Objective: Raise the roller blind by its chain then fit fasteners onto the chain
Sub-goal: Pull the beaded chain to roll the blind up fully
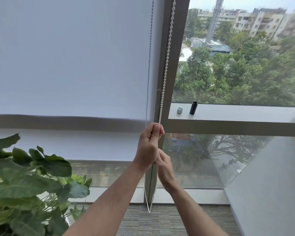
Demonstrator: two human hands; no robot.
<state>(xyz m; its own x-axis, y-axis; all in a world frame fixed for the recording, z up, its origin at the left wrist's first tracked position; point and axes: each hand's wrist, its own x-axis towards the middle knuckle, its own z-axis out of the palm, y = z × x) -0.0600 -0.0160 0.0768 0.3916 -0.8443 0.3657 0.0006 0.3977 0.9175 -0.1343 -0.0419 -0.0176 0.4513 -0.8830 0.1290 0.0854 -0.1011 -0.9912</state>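
A white roller blind (71, 57) covers the left window pane; its bottom bar (58, 122) hangs at about mid-height. A white beaded chain (167, 53) runs down in front of the grey window post, and its other strand (149, 57) lies against the blind. My left hand (149, 143) grips the front strand just below the blind's bar. Directly under it, my right hand (164, 167) holds the same strand. The chain's loop (149, 208) dangles near the floor. A small silver fastener (179, 110) and a black cylinder (193, 108) stand on the window ledge.
A large leafy plant (27, 184) fills the lower left. The grey window post (174, 48) stands behind the chain. A white wall (271, 184) closes in on the right. Grey carpet (169, 222) lies below, with trees and buildings outside the glass.
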